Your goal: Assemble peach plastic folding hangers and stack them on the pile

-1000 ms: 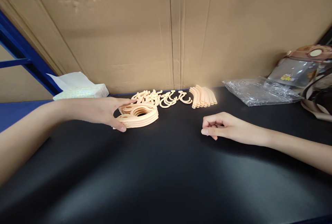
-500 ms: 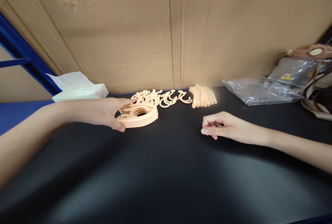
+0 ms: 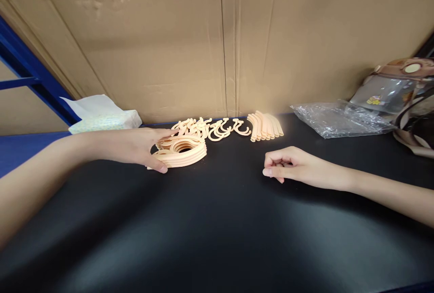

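At the left of the black table, my left hand (image 3: pixel 135 147) spans the left end of a stack of peach plastic frames (image 3: pixel 188 156) with round openings. Its thumb presses along the near side, and its fingers reach over the far side. Right behind the stack lies a loose pile of peach plastic hooks (image 3: pixel 219 130). My right hand (image 3: pixel 293 166) rests on the table with its fingers curled, and nothing shows in it. Beyond it, to the upper left, curved peach plastic arms (image 3: pixel 266 126) lie side by side in a bunch.
A tissue pack (image 3: pixel 108 120) sits at the back left, near a blue metal frame (image 3: pixel 37 78). Clear plastic wrap (image 3: pixel 342 119) lies at the back right beside a see-through bag (image 3: pixel 383 87) with brown trim. Cardboard (image 3: pixel 162 44) stands along the table's back edge.
My left thumb has shifted slightly to the right along the near side of the stack. My right hand and the loose pieces look the same.
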`<state>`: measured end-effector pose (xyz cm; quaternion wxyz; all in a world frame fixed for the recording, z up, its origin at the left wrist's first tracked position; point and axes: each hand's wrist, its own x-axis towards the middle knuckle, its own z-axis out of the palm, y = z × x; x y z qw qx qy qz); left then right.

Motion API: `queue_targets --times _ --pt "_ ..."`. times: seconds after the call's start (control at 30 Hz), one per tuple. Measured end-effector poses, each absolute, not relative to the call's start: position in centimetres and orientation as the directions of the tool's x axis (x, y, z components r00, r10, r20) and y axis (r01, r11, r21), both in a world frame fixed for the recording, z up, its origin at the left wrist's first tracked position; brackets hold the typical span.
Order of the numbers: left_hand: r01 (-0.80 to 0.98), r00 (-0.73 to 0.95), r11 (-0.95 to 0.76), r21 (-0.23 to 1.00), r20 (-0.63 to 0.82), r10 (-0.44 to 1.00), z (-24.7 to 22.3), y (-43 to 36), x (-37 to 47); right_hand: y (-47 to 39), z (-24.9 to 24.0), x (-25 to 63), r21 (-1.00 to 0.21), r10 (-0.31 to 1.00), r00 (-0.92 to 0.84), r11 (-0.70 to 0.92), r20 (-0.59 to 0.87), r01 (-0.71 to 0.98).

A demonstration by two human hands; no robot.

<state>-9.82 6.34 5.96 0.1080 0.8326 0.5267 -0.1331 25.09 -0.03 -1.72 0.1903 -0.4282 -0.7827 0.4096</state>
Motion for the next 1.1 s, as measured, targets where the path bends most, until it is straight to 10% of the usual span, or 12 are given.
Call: queue_targets --times 1.1 --pt "0.840 0.543 -0.526 0.133 -0.206 0.814 5.5 5.6 -7.8 -0.1 -1.7 25.0 -0.798 0.827 -0.559 0.298 -0.059 0.525"
